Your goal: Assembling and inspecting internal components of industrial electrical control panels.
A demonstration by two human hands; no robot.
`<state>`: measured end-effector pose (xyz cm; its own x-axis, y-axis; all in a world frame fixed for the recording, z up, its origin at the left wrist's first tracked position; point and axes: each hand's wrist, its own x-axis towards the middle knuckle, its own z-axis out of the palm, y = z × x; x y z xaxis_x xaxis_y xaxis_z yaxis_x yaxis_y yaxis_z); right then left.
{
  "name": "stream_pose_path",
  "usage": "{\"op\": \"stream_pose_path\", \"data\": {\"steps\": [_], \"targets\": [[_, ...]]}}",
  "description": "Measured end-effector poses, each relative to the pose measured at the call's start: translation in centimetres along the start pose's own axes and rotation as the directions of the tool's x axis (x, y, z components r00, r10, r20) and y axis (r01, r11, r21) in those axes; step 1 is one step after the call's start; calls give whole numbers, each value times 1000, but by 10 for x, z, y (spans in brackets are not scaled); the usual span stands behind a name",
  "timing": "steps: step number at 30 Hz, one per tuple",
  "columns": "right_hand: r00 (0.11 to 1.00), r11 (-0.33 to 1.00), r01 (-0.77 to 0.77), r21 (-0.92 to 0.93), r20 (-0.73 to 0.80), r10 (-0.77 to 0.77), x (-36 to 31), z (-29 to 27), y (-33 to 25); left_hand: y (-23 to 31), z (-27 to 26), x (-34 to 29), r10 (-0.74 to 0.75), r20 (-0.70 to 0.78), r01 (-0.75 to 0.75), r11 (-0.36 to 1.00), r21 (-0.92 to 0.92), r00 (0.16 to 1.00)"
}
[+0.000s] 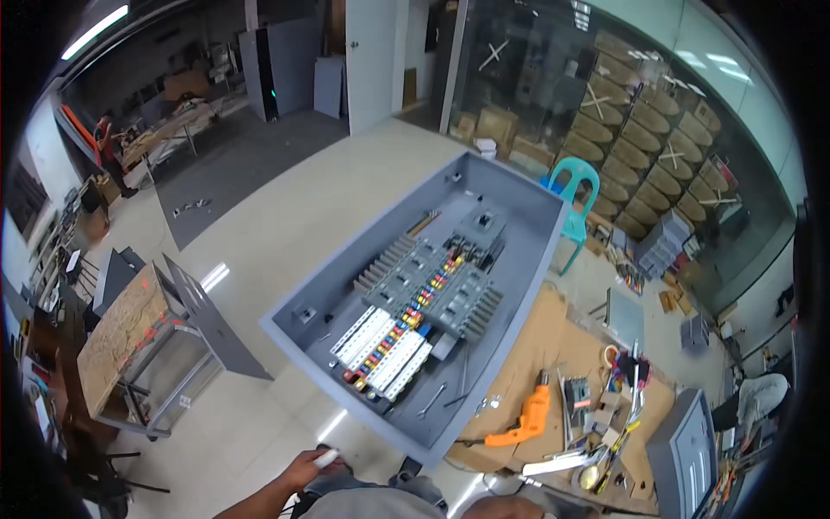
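Note:
My left hand (304, 470) is closed around a small white object (326, 458) of a kind I cannot make out, low in front of my body. Only a bit of my right arm shows at the lower edge; the hand itself is out of sight. Ahead of me lies a large grey open metal enclosure (346, 275), tilted across the view. Inside it sits a panel of grey circuit breakers (424, 268) with a row of red, yellow and blue parts, and white terminal strips (380, 350) at the near end. A wrench (431, 400) rests on the enclosure floor nearby.
An orange power drill (529, 418) lies on the cardboard-covered table (519, 346) at right, among scattered tools. A wood-topped stand (125, 337) and a grey panel (212, 316) are at left. Beyond is a green chair (575, 199). Other people (105, 151) appear far left and at right.

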<state>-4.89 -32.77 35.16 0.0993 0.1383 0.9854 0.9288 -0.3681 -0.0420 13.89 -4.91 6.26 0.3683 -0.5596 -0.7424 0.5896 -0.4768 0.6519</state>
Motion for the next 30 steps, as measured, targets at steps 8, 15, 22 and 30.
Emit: {"op": "stream_pose_path", "data": {"steps": [8, 15, 22, 30], "targets": [[956, 983, -184, -27, 227, 186, 1, -49, -17, 1, 29, -6, 126, -115, -139, 983, -118, 985], [959, 926, -25, -378, -271, -85, 10, -42, -11, -9, 51, -5, 144, -163, -167, 976, -138, 976], [853, 818, -247, -520, -517, -72, 33, -30, -27, -14, 57, -1, 108, -160, -131, 981, -142, 981], [981, 916, -188, -355, -112, 158, 20, -55, -19, -14, 64, -1, 139, -184, -166, 976, -141, 973]]}}
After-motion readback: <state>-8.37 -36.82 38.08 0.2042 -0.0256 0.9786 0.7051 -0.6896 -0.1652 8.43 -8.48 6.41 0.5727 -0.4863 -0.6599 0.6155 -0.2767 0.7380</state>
